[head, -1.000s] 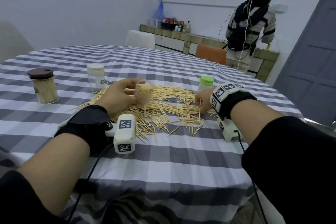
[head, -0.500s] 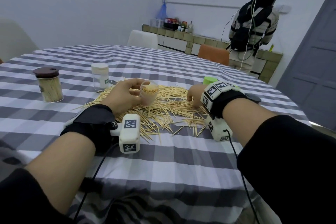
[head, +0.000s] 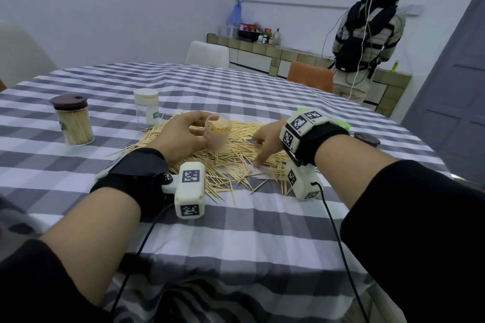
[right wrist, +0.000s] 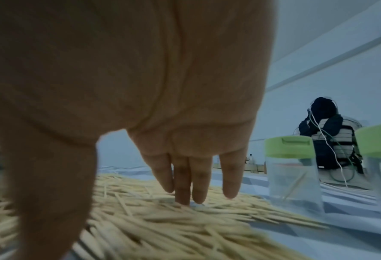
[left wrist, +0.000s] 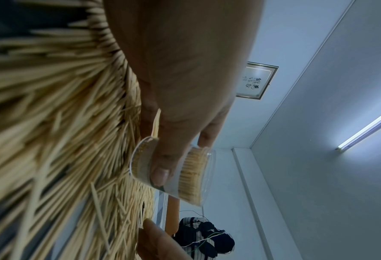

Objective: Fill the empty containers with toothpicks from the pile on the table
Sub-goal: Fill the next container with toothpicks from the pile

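Observation:
A pile of toothpicks (head: 236, 157) is spread on the checked table (head: 236, 231). My left hand (head: 199, 128) grips a small clear container (head: 217, 135), upright on the pile and packed with toothpicks. In the left wrist view my thumb (left wrist: 162, 168) lies across that container (left wrist: 193, 174). My right hand (head: 262, 151) is open, palm down, over the right side of the pile. Its straight fingers (right wrist: 185, 184) touch the toothpicks (right wrist: 162, 219) with their tips. It holds nothing.
A brown-lidded jar (head: 73, 120) full of toothpicks and a white-lidded container (head: 147, 106) stand at the left. Two green-lidded clear containers (right wrist: 291, 168) (right wrist: 378, 158) stand right of my right hand. A dark lid (head: 366, 138) lies further right. A person (head: 367, 34) stands at the far counter.
My right hand has moved left from beside the green-lidded container onto the pile and spread its fingers. My left hand has kept its hold on the clear container.

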